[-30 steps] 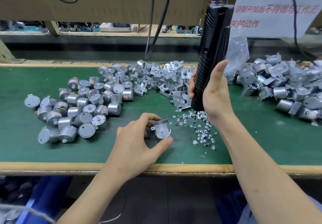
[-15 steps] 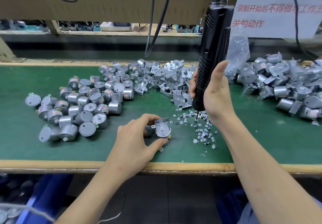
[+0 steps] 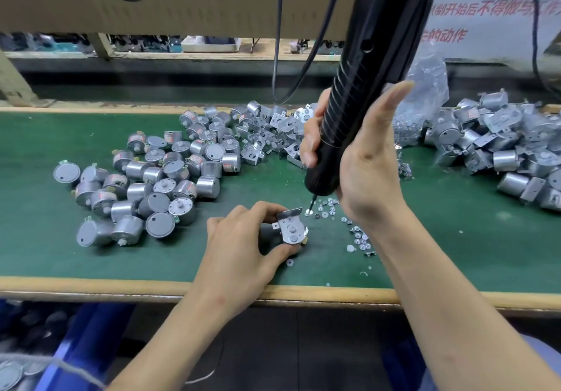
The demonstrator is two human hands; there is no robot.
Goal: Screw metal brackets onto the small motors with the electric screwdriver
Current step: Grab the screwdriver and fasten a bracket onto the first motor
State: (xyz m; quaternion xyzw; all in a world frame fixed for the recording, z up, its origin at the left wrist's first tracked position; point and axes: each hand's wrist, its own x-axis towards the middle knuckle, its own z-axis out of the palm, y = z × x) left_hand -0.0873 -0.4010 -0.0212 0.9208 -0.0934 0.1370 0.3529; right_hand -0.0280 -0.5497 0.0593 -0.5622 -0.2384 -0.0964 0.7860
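Beside the loose screws [image 3: 325, 215], a seemingly light, stiff bracketed motor [image 3: 291, 229] is pinched by its body in the left hand [image 3: 239, 248], the screwdriver [image 3: 364, 86] gripped in the right hand [image 3: 370, 165].

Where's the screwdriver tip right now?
Head view, centre: the tip of the electric screwdriver is low over the green mat, at the left edge of the loose screws, just up-right of the bracketed motor in the left hand.
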